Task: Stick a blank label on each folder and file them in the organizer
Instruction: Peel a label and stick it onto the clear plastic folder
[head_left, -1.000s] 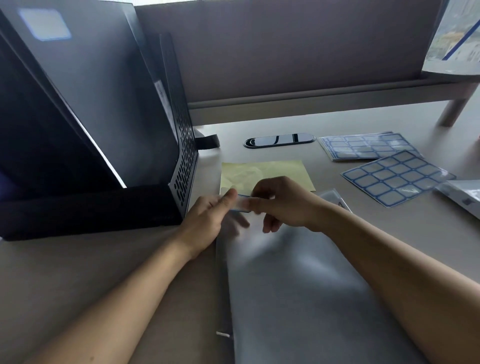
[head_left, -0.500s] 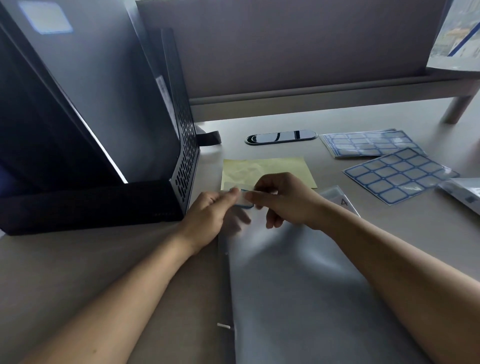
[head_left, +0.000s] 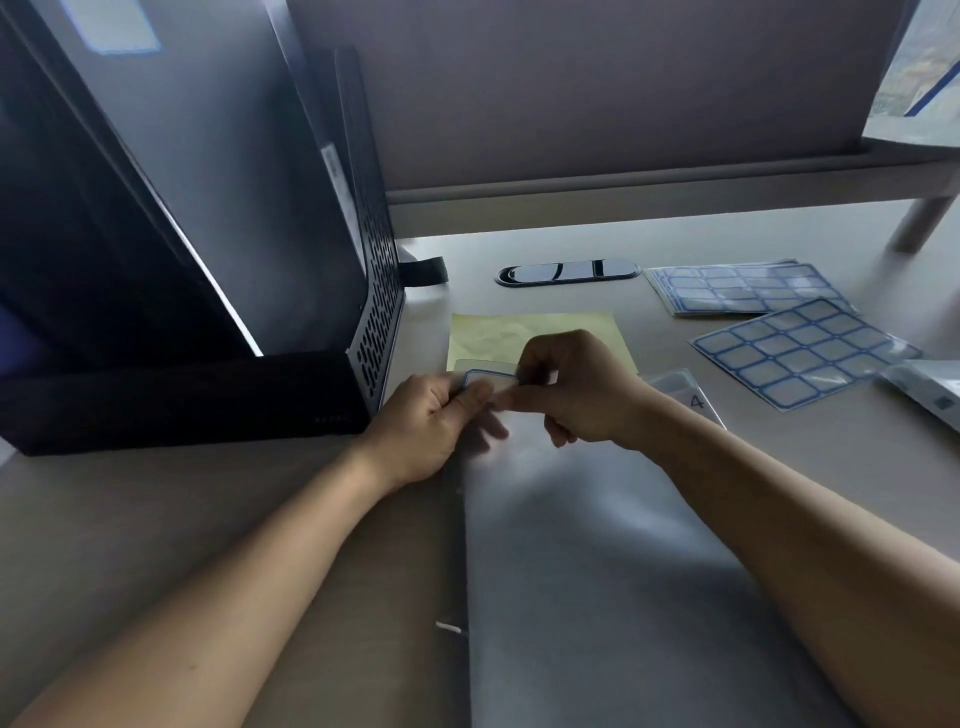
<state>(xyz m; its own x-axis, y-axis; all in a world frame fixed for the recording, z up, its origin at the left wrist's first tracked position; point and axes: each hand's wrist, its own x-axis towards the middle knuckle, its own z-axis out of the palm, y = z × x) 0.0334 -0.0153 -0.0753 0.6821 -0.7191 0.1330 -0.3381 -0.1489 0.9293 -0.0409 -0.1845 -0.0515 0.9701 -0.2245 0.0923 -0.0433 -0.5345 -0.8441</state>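
Label has tilted (blue-edged rectangle) between left hand, right hand.

A pale yellow rectangular paper sheet lies plain on the beige matte desk top. At its near edge, the small white paper label has a thin blue border. Nearer than the yellow sheet, a translucent grey plastic folder is clouded with pale glare. Right of the sheet, a flat white sticker sheet shows a grid of blue-framed rectangles, and the stacked sticker sheets beyond it repeat that pattern. Left of the sheet, the black metal organizer has a side wall punched with rows of small slots. Behind the sheet sits a glossy black oval desk grommet.
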